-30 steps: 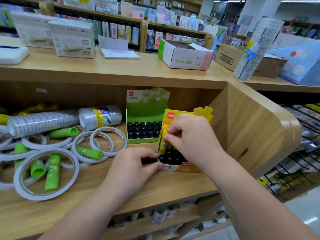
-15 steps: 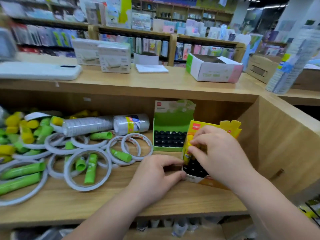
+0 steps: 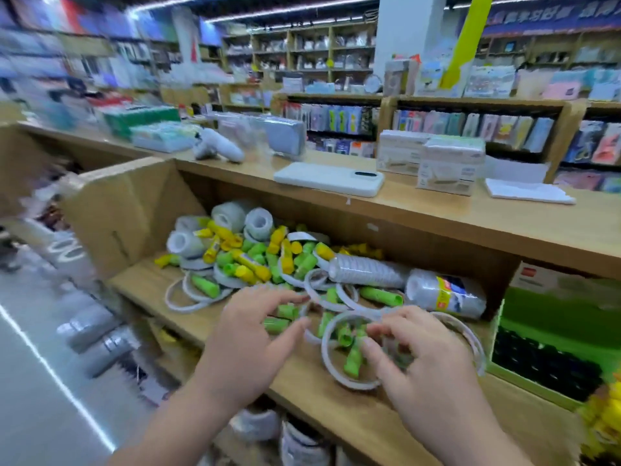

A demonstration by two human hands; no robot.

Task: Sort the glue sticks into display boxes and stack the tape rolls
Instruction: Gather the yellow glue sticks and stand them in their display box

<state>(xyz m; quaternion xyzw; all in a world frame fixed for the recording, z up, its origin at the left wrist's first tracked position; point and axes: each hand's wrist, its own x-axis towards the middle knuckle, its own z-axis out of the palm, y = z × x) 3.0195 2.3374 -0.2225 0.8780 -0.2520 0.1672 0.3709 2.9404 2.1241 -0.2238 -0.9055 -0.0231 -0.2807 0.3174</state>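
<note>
At the far left of the frame everything is smeared by motion; only the wooden side wall of the shelf bay reads clearly. Just right of it, in the middle of the frame, a heap of yellow and green glue sticks lies at the back of the wooden shelf, mixed with fat white tape rolls standing behind them. In front of the heap, thin white tape rings lie flat on the board, one green glue stick resting across them.

Your left hand hovers low over the shelf at lower centre, fingers spread wide and slightly curled, holding nothing; a short green stick lies just off its fingertips. Your right hand is to the right of it, fingers bent and loosely parted above a large tape ring. Several green sticks lie inside that ring. Blur hides whether your fingertips touch anything, so you cannot tell if this hand grips.

Behind your right hand lie two wrapped sleeves of tape, the nearer with a yellow and red label. At the right edge stands a green display box filled with black caps, and a yellow box shows in the lower right corner. On the counter above lies a white phone.
</note>
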